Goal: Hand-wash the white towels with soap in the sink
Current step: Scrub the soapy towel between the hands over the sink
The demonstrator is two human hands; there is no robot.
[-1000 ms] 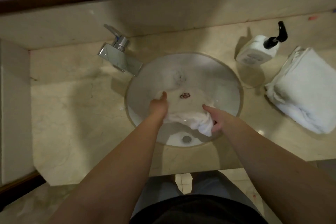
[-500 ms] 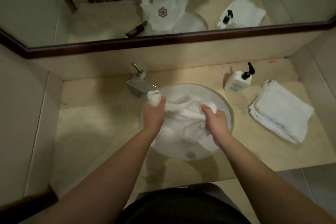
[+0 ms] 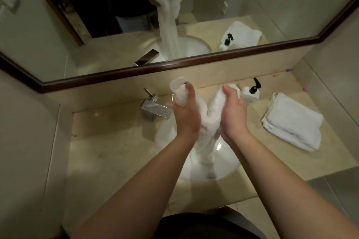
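White towel (image 3: 206,122) in both hands' fingers (image 3: 189,93)

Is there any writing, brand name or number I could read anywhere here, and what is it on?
No text can be read.
Soap bottle: no label print can be made out, and the right hand partly covers it.
Held towel, folded towels and faucet: no visible writing.

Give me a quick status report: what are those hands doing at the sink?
Left hand and right hand both gripping wet towel, raised over sink. Folded towels waiting on counter, right of soap bottle. Nothing in the way.
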